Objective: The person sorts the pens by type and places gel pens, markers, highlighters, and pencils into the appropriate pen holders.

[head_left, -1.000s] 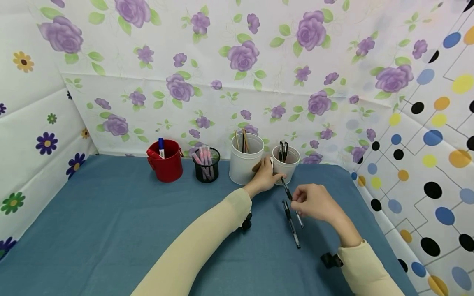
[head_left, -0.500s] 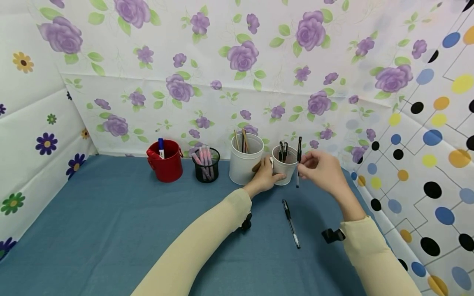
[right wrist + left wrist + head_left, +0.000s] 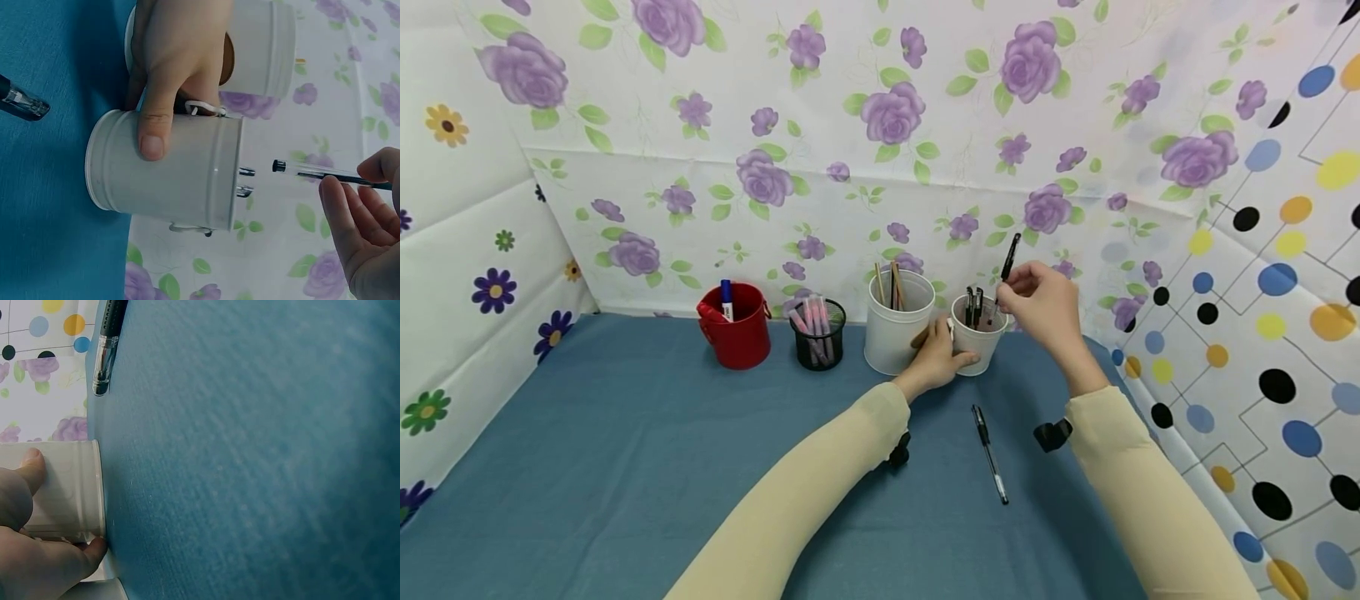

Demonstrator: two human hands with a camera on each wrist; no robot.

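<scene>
**Pen held above small white cup on blue counter**

A person's right hand [image 3: 1041,304] pinches a black pen [image 3: 1009,260] between thumb and fingers [image 3: 340,206], holding it tilted just over the mouth of a small white cup [image 3: 978,336]. The right wrist view shows the pen's tip pointing at the cup's opening and not yet inside, with the other fingers loosely curved beneath the barrel. Two black pens [image 3: 973,307] already stand in the cup, their clips showing above the rim.

The left hand [image 3: 938,357] grips the same cup from its left side, the thumb [image 3: 152,134] pressed flat on the wall and the fingers curled round behind. The cup stands upright on the blue counter [image 3: 625,467], near the flowered back wall.

Another black pen [image 3: 989,452] with a clear end lies flat on the counter in front of the cup, between the two cream sleeves and apart from both hands.

Just left of the small cup, close beside the left hand, stands a larger white cup [image 3: 898,332] holding wooden pencils. Further left come a black mesh cup [image 3: 817,335] of pink pens and a red cup [image 3: 737,337] with a blue-capped marker, all in a row along the back of the counter.
</scene>
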